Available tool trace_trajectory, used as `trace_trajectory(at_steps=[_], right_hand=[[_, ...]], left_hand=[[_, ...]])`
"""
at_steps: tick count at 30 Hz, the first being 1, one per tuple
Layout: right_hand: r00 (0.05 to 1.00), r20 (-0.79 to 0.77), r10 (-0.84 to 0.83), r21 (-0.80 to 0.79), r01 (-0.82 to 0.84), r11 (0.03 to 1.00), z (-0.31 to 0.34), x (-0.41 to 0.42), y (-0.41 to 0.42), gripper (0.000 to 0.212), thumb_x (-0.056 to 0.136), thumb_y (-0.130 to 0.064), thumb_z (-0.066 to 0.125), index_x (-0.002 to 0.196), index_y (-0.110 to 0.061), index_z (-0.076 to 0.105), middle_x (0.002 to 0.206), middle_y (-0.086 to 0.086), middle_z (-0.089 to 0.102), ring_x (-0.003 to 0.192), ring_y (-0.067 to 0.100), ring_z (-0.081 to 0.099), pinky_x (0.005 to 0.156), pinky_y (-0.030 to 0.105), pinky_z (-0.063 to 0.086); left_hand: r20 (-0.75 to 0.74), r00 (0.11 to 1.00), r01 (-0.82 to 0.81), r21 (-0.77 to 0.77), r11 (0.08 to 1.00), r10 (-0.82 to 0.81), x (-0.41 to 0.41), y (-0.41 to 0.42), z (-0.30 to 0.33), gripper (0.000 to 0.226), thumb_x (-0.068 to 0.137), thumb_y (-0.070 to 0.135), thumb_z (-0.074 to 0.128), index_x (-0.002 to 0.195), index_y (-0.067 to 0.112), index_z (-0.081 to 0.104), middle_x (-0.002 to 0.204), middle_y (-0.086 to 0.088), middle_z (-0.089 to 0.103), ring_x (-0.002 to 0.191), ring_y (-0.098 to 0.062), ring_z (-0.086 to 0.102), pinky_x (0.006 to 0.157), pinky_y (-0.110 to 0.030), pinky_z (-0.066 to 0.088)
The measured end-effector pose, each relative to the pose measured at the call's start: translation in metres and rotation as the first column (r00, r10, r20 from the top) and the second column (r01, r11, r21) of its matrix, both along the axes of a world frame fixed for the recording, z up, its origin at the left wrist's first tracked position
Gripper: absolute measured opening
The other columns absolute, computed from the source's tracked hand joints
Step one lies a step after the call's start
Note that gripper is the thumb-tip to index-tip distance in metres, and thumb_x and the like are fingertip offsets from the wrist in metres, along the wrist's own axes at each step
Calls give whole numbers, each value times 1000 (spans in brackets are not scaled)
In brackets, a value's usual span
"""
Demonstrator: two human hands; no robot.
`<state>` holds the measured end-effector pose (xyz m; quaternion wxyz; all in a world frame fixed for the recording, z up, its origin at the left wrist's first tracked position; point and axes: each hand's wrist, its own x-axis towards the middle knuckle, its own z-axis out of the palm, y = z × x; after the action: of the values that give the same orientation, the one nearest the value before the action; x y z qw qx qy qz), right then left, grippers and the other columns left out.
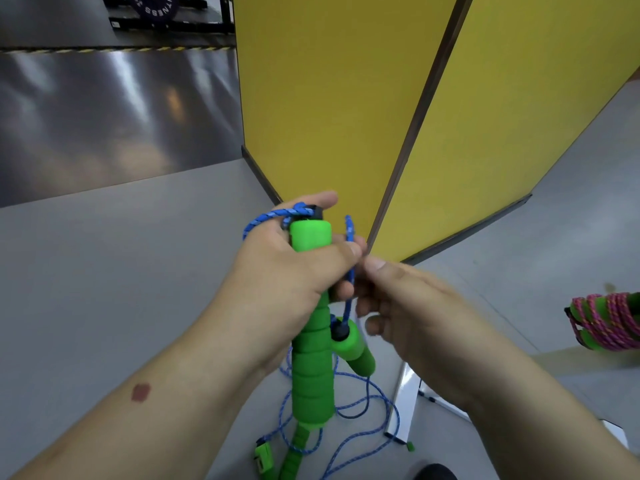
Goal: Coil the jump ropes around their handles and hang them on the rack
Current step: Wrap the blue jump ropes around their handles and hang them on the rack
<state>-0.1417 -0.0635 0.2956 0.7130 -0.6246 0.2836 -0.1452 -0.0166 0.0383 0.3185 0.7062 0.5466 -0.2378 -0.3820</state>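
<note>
My left hand [291, 275] grips a long green foam handle [311, 372] held upright, with blue rope [273, 216] looped over its top. My right hand [408, 313] pinches a strand of the blue rope [349, 299] just right of the handle. A second green handle [353, 348] dangles from that strand below my fingers. More blue rope [363, 420] lies in loose loops on the floor beneath. At the right edge sits another jump rope [609, 323], pink rope wound around green handles.
Yellow partition panels [346, 98] stand directly ahead, with a white metal foot [403, 403] on the grey floor. Another green handle with a small green piece [263, 455] lies near the bottom. A weight plate rack [156, 12] is far back left. A dark shoe tip [436, 472] shows below.
</note>
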Motion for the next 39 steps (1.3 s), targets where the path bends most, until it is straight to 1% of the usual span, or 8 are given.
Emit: trace_trajectory(at_steps=[3,6,10,17,21,26,31,39], right_hand=[[983,-34,183,-36,-184,982,3,-2,6,12,90,-26,68,90,-22,80,88,-3,74,71,4,58,68,23,43],[991,32,133,-77,-131,988,3,-3,5,14,94,-11,65,93,-15,78,82,-9,75,68,-4,62,64,13,45],[987,155,-29,-109,46,993,0,-1,1,16,88,-26,65,94,-22,80,101,2,78,93,19,68,90,49,51],[938,252,-237,-15,249,968,0,2,-3,15,89,-31,66,90,-22,77,76,5,65,79,28,51,78,49,43],[913,277,-300,82,289,954,6,5,-1,16,87,-30,62,86,-19,73,74,8,63,68,24,55,65,37,49],[911,249,-329,59,325,944,7,5,1,16,90,-28,62,83,-19,72,74,9,64,65,24,53,62,37,44],[915,249,-318,56,314,948,7,6,6,12,90,-30,69,84,-20,73,80,16,59,77,30,51,73,47,44],[899,198,-392,-75,412,908,7,7,10,12,94,-28,65,88,-18,66,83,5,63,74,18,58,65,31,49]], left_hand=[[-57,997,-43,-14,999,42,7,1,3,44,91,2,70,124,29,63,89,-11,79,78,-20,75,50,-27,54],[-37,998,-50,-5,999,50,9,1,1,45,91,3,70,127,28,60,90,-11,79,86,-27,78,55,-28,58],[30,999,35,65,997,-37,10,4,-4,48,91,4,69,129,31,61,95,-2,80,83,-29,72,53,-22,52],[63,971,217,177,960,-232,7,5,-9,43,80,24,78,120,34,66,101,-9,79,90,-32,75,53,-25,51],[181,941,249,198,948,-285,0,5,-11,55,66,28,84,116,38,63,86,2,77,75,-13,72,61,-28,55],[293,926,173,226,958,-237,-2,4,-15,75,51,42,91,118,48,58,100,-2,80,93,-20,77,90,-47,60],[336,924,99,247,964,-181,-3,4,-12,89,44,46,92,123,57,53,99,-1,77,81,-15,77,79,-42,63],[367,912,78,291,954,-186,-10,4,-4,87,59,31,90,126,61,45,81,-1,75,64,-18,73,62,-31,60]])
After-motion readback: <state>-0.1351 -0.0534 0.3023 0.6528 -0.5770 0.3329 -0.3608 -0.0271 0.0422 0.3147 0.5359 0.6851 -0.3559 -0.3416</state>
